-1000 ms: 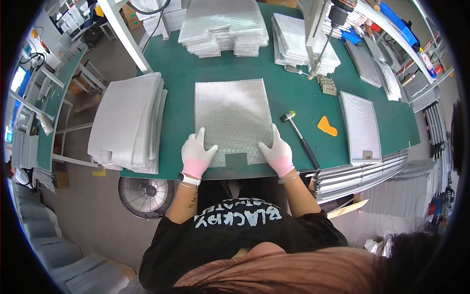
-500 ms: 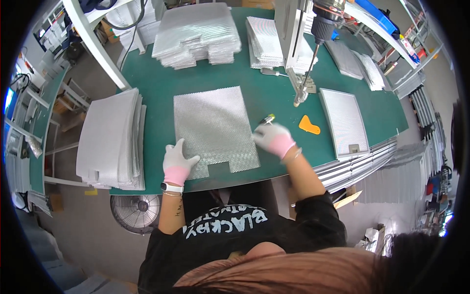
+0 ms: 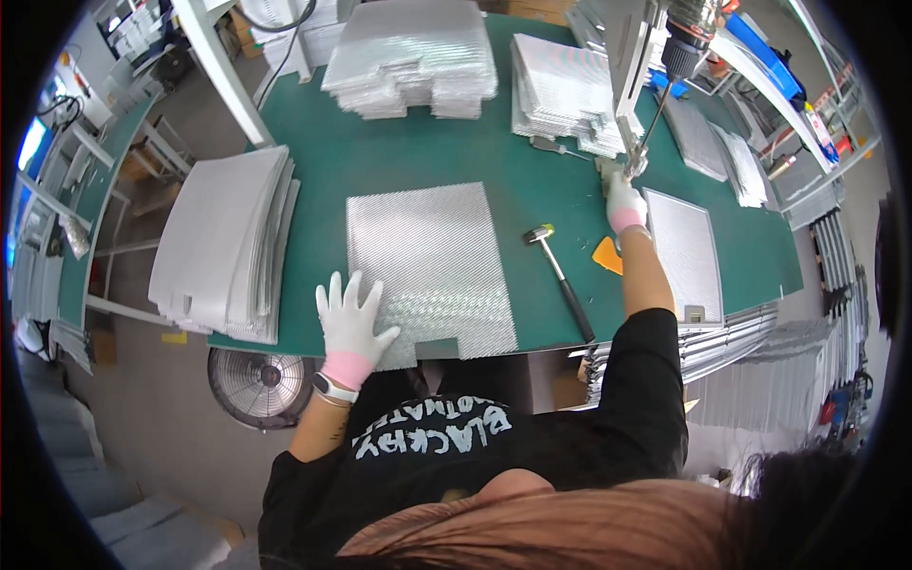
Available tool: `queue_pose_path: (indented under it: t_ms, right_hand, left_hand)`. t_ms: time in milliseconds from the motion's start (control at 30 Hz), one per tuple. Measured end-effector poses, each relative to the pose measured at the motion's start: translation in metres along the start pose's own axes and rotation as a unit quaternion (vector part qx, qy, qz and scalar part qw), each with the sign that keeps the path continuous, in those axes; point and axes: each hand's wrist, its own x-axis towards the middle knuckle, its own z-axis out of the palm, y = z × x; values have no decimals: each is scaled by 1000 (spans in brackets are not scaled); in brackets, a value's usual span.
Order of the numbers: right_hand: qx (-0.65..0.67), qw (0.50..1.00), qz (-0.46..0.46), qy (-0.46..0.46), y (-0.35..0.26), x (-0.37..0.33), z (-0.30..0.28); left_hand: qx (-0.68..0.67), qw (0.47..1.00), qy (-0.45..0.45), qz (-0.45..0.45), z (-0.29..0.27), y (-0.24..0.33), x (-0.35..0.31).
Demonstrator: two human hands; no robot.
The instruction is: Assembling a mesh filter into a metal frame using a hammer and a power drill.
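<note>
A silvery mesh sheet [image 3: 427,256] with a notch in its near edge lies flat in front of me. My left hand [image 3: 351,323], in a white glove with a pink cuff, rests on its near left corner, fingers spread. My right hand [image 3: 624,202], gloved alike, reaches out to the small metal fixture [image 3: 637,160] below the drill [image 3: 682,52]. Its fingers look drawn together there; what they hold is hidden. Between the sheet and my right arm lies a hammer [image 3: 560,275] with a black handle. An orange scraper [image 3: 607,255] is partly covered by my right forearm.
A framed mesh panel [image 3: 684,252] lies right of my arm. Stacks of mesh sheets stand at the left [image 3: 223,237], far middle [image 3: 408,57] and far right [image 3: 560,85]. A screwdriver [image 3: 559,146] lies near the drill stand [image 3: 635,66]. A floor fan [image 3: 266,385] stands below the table's front edge.
My right hand has left the hammer and moved far right to the drill fixture. The left hand's fingers have spread. The mesh sheet sits nearer the table's front edge. The whole view has shifted.
</note>
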Motion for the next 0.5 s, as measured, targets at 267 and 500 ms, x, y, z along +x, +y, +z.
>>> queue_pose_path:
  t_ms: [267, 500]
  right_hand:
    - [485, 849, -184, 99, -75, -173, -65]
    - [555, 744, -200, -313, -146, -383, 35]
  left_hand:
    - [-644, 700, -292, -98, 72, 17, -120]
    - [-797, 478, -110, -354, 106, 31, -104]
